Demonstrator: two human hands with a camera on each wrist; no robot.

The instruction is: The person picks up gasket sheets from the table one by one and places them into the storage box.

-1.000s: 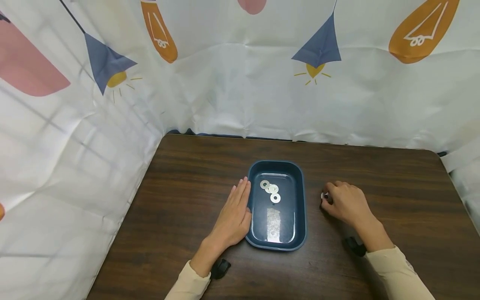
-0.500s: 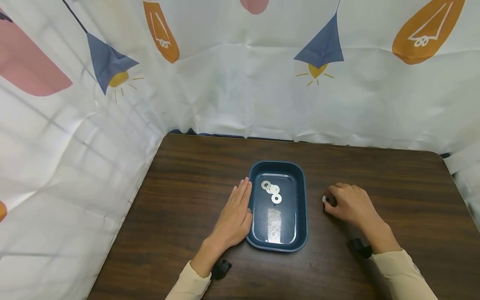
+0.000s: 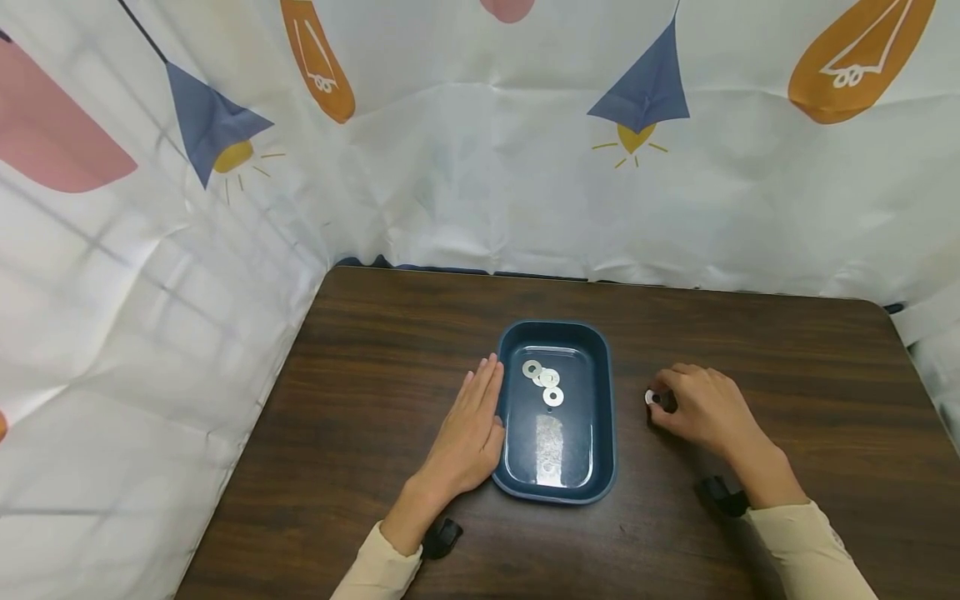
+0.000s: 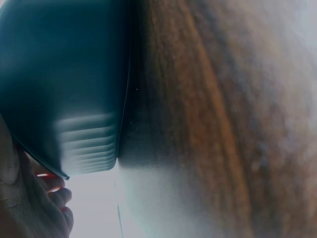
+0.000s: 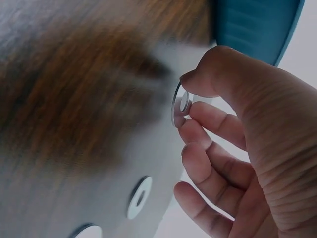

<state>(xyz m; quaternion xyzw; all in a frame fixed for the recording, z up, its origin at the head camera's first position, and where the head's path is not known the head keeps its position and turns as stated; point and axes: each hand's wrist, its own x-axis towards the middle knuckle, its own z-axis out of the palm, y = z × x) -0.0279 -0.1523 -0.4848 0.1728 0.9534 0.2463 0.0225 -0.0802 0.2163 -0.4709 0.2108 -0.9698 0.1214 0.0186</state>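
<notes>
**Washer pinched at the tray's right, three more lying inside**

Head view first: a dark blue tray (image 3: pixel 557 483) sits mid-table on the brown wooden table (image 3: pixel 360 400), and inside it, up at the far end, three metal washers (image 3: pixel 543 381) lie bunched together, two of them overlapping, with the third just nearer. The rest of the tray floor shows only a bright glare. The left hand (image 3: pixel 468 433) lies flat on the wood with straight, relaxed fingers, its edge right against the tray's left wall. Over on the other side, the right hand (image 3: pixel 701 408) is curled, pinching a single washer (image 3: pixel 650 397) at its fingertips, just beside the tray's right wall and low over the table.

Left wrist view now: very close and blurred. The tray's outer wall (image 4: pixel 59 84) fills the upper left, the wood grain runs alongside it, and part of the left hand (image 4: pixel 22 203) shows at the bottom corner by the tray.

Right wrist view: here's the clear look. Thumb and forefinger grip the washer (image 5: pixel 180 105) on edge, with the other fingers (image 5: pixel 210 168) curled loosely below. The tray's blue wall (image 5: pixel 255 25) is close behind the thumb. On the table below lie two more loose washers (image 5: pixel 139 197).
</notes>
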